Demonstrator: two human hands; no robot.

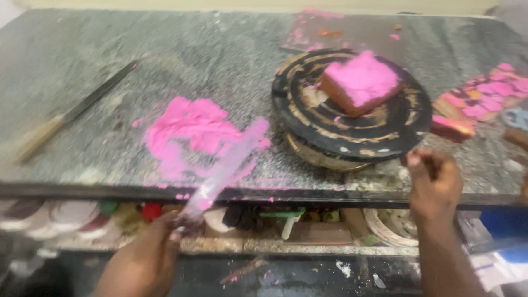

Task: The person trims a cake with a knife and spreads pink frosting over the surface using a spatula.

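My left hand grips the handle of a long flat spatula smeared with pink icing; its blade reaches over a patch of pink icing spread on the grey stone counter. My right hand is closed at the front edge of a black round turntable. On the turntable lies a square piece of brown cake with pink icing on top. The picture is blurred by motion.
A long knife with a pale handle lies at the left of the counter. Cake pieces with pink icing sit at the right. A shelf under the counter holds bowls and tools.
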